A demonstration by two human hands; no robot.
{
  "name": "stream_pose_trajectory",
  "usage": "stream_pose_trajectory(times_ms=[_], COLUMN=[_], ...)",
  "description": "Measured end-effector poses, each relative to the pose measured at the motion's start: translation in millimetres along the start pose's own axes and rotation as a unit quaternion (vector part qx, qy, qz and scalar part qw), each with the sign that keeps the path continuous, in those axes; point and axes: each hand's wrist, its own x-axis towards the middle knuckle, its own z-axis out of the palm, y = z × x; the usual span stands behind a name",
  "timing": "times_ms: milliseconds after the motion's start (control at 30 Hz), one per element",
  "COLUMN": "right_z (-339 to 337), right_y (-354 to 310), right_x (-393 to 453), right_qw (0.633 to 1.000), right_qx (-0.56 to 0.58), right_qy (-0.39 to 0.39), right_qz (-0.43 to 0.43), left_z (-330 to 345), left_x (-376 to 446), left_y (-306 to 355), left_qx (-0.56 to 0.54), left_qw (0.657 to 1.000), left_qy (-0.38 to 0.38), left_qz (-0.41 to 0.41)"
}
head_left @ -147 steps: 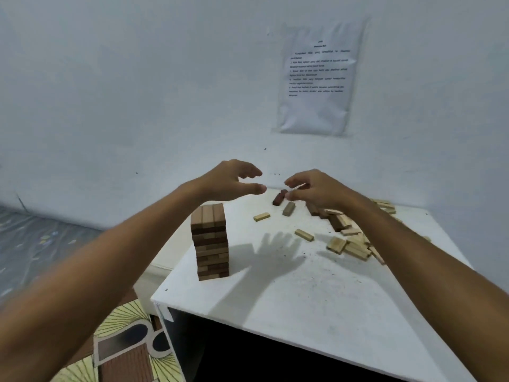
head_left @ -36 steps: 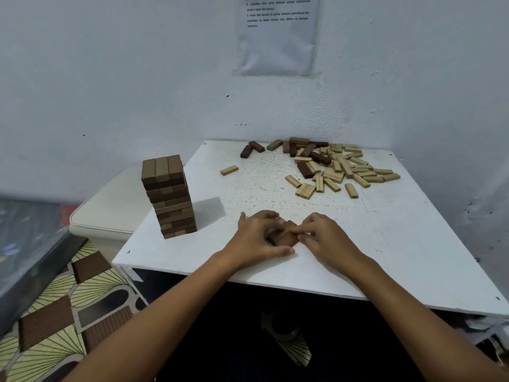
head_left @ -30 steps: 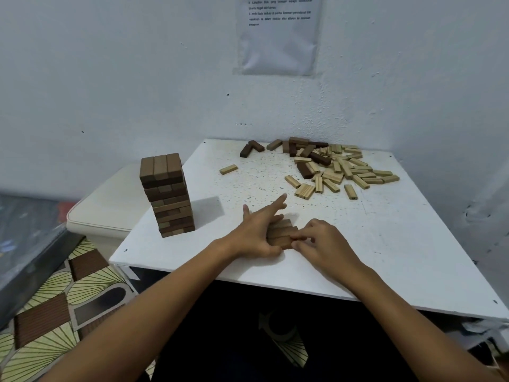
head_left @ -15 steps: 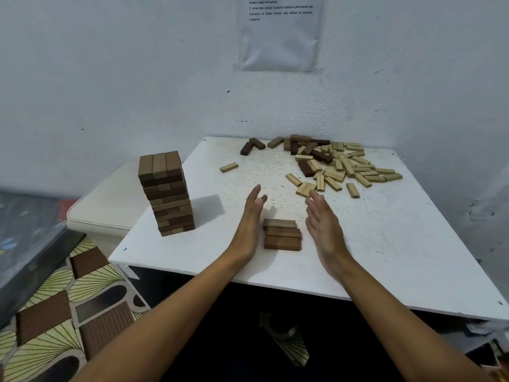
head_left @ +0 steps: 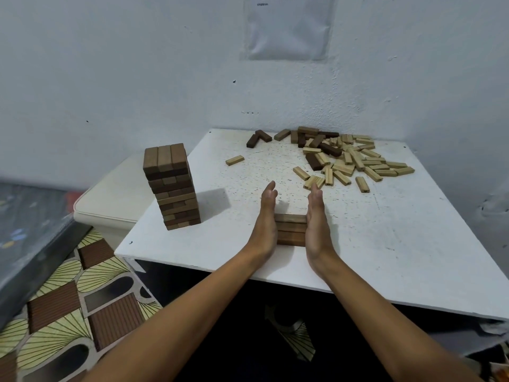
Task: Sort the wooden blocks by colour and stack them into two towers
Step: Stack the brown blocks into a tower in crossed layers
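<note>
Three brown blocks (head_left: 290, 230) lie flat side by side near the front edge of the white table (head_left: 371, 230). My left hand (head_left: 265, 219) presses its flat palm against their left ends. On the other side my right hand (head_left: 316, 219) presses against their right ends, fingers straight. A tall tower of brown blocks (head_left: 172, 186) stands at the table's left edge. A loose pile of pale and dark blocks (head_left: 344, 158) lies at the back right. One pale block (head_left: 235, 160) sits apart, left of the pile.
A cream cushioned seat (head_left: 110, 199) stands to the left, just below the table. A white wall with a paper sheet (head_left: 287, 26) rises behind. Patterned floor (head_left: 68, 299) shows at lower left. The table's front edge (head_left: 248, 274) runs just under my wrists.
Both hands have opened flat and closed in from either side until they press on the ends of the three brown blocks, which now lie squared up together.
</note>
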Motion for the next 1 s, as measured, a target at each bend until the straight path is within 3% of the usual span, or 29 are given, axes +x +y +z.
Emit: stream_pose_trajectory(times_ms=[500,600,733,833,1000], right_z=[-4,-15,-51,-73,-73], right_y=[7,1,-8,-11,-15], right_x=[0,3,12,15,18], right_qw=[0.998,0.997,0.981,0.93,0.879], right_qx=[-0.034,-0.062,-0.178,-0.303,-0.401], right_qy=[0.04,0.031,-0.08,-0.207,-0.256], right_qz=[-0.032,-0.023,-0.01,-0.023,-0.021], left_z=[1,-11,-46,-69,-74], left_x=[2,2,2,3,7], left_y=[-2,3,9,8,2], left_qx=[-0.004,0.056,0.198,0.309,0.361], left_qw=[1.0,0.998,0.977,0.941,0.918], left_qy=[0.015,0.018,-0.038,-0.119,-0.153], left_qz=[-0.01,0.018,0.063,0.07,0.065])
